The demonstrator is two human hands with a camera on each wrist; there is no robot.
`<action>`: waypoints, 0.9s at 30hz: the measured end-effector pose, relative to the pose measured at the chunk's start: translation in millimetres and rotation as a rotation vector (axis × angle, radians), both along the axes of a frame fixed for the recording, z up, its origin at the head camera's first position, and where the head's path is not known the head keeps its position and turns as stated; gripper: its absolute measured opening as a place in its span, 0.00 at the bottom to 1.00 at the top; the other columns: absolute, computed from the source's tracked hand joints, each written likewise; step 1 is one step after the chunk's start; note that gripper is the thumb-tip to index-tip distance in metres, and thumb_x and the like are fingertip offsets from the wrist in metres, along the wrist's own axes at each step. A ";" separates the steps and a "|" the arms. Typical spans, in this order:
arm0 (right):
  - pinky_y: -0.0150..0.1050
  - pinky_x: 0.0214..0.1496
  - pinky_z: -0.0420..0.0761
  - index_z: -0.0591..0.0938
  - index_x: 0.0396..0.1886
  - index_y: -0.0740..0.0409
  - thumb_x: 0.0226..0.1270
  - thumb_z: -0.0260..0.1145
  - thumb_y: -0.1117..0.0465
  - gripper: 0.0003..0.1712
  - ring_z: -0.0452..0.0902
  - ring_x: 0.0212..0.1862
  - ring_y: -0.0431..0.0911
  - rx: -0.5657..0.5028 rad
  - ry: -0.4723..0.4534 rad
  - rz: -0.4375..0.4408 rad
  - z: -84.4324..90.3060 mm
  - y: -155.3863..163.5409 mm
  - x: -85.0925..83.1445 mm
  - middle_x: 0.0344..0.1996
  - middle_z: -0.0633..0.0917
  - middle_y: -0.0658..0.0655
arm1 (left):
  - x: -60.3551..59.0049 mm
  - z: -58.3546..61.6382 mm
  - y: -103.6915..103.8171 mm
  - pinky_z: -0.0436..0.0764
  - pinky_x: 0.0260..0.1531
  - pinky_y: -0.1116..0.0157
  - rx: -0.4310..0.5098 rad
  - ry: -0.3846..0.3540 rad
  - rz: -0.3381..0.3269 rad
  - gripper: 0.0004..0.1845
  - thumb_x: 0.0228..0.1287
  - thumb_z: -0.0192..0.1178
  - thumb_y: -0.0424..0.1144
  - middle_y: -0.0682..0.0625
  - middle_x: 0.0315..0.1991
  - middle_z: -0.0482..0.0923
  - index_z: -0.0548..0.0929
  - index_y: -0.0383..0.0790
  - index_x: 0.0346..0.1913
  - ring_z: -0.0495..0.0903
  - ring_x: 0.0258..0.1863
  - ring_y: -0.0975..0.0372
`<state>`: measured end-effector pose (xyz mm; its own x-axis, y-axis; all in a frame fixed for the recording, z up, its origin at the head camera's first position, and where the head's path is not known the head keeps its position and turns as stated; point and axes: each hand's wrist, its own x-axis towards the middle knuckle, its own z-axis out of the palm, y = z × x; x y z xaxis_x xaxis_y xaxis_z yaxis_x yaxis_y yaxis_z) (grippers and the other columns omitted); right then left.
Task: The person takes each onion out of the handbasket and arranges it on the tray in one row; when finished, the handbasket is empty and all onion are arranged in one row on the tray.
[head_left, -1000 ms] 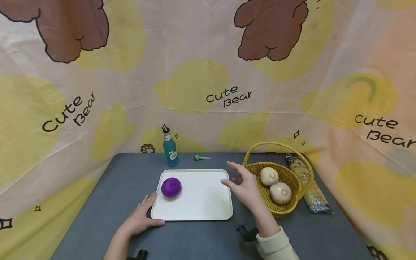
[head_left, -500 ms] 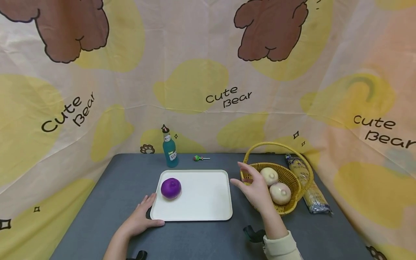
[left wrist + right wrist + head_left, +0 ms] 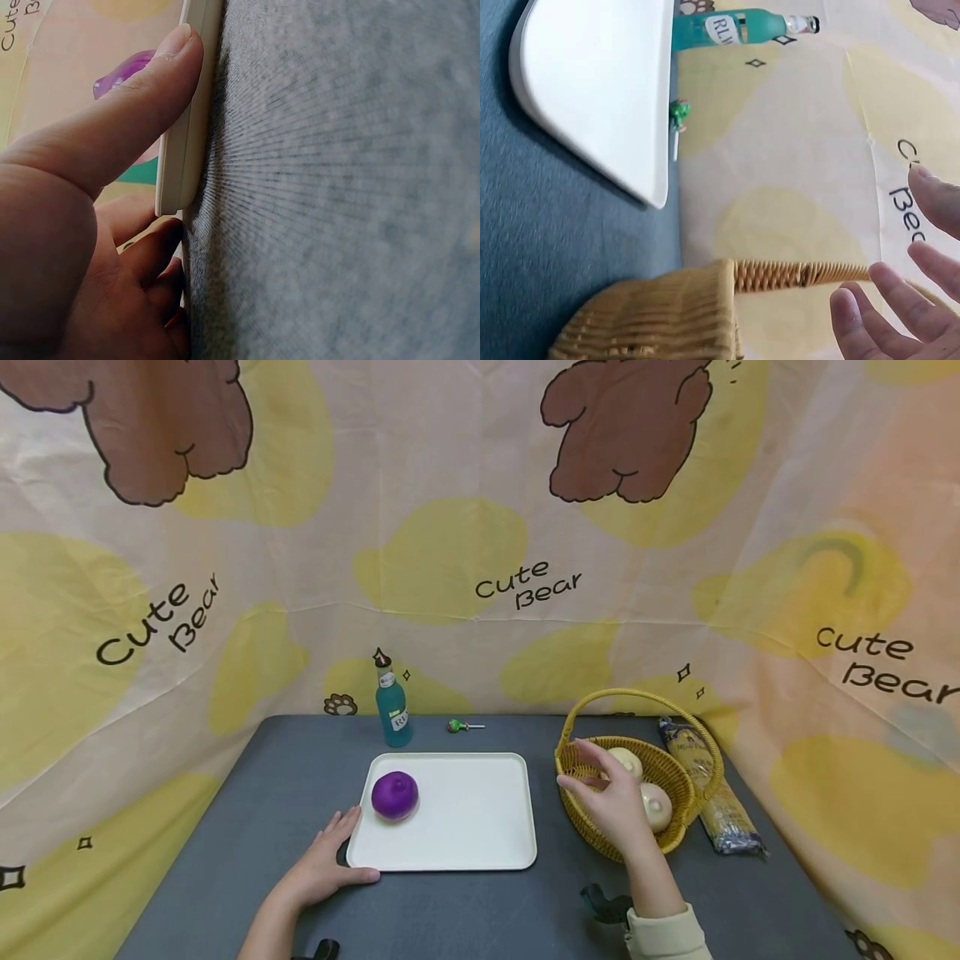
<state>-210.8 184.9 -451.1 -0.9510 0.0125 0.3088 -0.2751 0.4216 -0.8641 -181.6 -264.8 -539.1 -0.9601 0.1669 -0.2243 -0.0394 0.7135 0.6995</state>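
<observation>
The right hand (image 3: 611,797) has moved since the earlier frames from the right edge of the tray (image 3: 480,852) to the right, and now it is over the near rim of the basket (image 3: 592,839), in the lower right part of the head view. Its fingers are spread and relaxed and they grasp nothing. They are just in front of the two pale onions (image 3: 660,806) that lie in the basket, and I cannot tell if the fingertips already touch the upper one. The left hand (image 3: 322,868) has not moved. It lies flat on the table (image 3: 225,827) at the lower left corner of the tray. In the left wrist view the thumb (image 3: 142,97) presses along the tray edge, and the other fingers grasp nothing. The purple onion (image 3: 395,795) sits on the left part of the tray.

What may go wrong, in my judgement: the handle (image 3: 637,697) arches over the basket, so the hand could catch it or push the rim, and the light basket may slide or tip toward the noodle pack (image 3: 712,793) beside it. The pale onions are round and smooth and touch each other, so a shallow grasp may let one roll away. If the left hand lifts, the tray may shift and the purple onion could roll on it.
</observation>
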 end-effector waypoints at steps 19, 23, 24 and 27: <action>0.53 0.56 0.84 0.74 0.71 0.51 0.63 0.75 0.49 0.38 0.81 0.58 0.63 0.070 -0.141 -0.160 -6.4 37.6 8.1 0.67 0.76 0.65 | -1.1 -0.8 -0.4 0.37 0.72 0.31 -0.006 0.008 -0.006 0.65 0.46 0.79 0.57 0.34 0.80 0.48 0.51 0.37 0.81 0.37 0.79 0.36; 0.62 0.62 0.76 0.72 0.73 0.51 0.62 0.75 0.46 0.42 0.71 0.66 0.66 0.085 -0.182 -0.194 -8.5 46.8 7.6 0.72 0.72 0.63 | -1.0 -2.0 -0.2 0.38 0.72 0.31 -0.013 0.021 -0.012 0.65 0.47 0.79 0.56 0.34 0.80 0.48 0.51 0.37 0.81 0.38 0.79 0.35; 0.63 0.64 0.74 0.71 0.74 0.51 0.62 0.75 0.45 0.43 0.69 0.67 0.67 0.093 -0.191 -0.202 -9.0 49.0 7.6 0.73 0.70 0.62 | -1.1 -2.1 -0.1 0.38 0.72 0.31 -0.011 0.024 -0.013 0.65 0.47 0.79 0.56 0.34 0.80 0.48 0.51 0.37 0.81 0.38 0.79 0.35; 0.67 0.68 0.67 0.70 0.75 0.51 0.61 0.75 0.43 0.45 0.63 0.72 0.67 0.111 -0.205 -0.220 -10.4 54.6 8.2 0.74 0.68 0.64 | -1.6 -3.1 -0.3 0.37 0.73 0.32 -0.007 0.022 -0.009 0.65 0.47 0.79 0.57 0.35 0.80 0.48 0.51 0.38 0.81 0.37 0.80 0.36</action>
